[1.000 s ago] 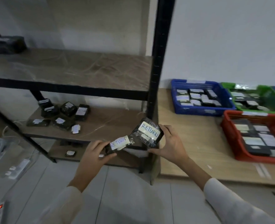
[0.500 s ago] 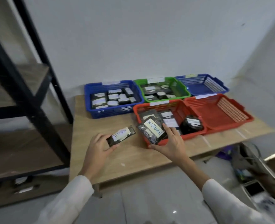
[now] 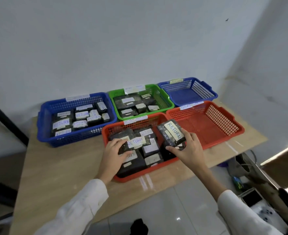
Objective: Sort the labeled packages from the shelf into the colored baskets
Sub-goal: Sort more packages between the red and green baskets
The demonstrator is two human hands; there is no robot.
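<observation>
While both hands work over red basket (image 3: 148, 170) at worktop (image 3: 63, 167) front edge: left hand (image 3: 113, 150) grips left RETURN package (image 3: 134, 143), low on top of packages piled inside. Right hand (image 3: 189, 148) holds right RETURN package (image 3: 172, 133), tilted, above basket's right end. Blue basket (image 3: 63, 139) of packages toward back-left corner, green basket (image 3: 164, 100) along back edge.

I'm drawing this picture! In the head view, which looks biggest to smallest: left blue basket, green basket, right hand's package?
Largest: left blue basket.
Then: green basket, though it sits farther back, so the gap is unsure.
Smallest: the package in the right hand.
</observation>
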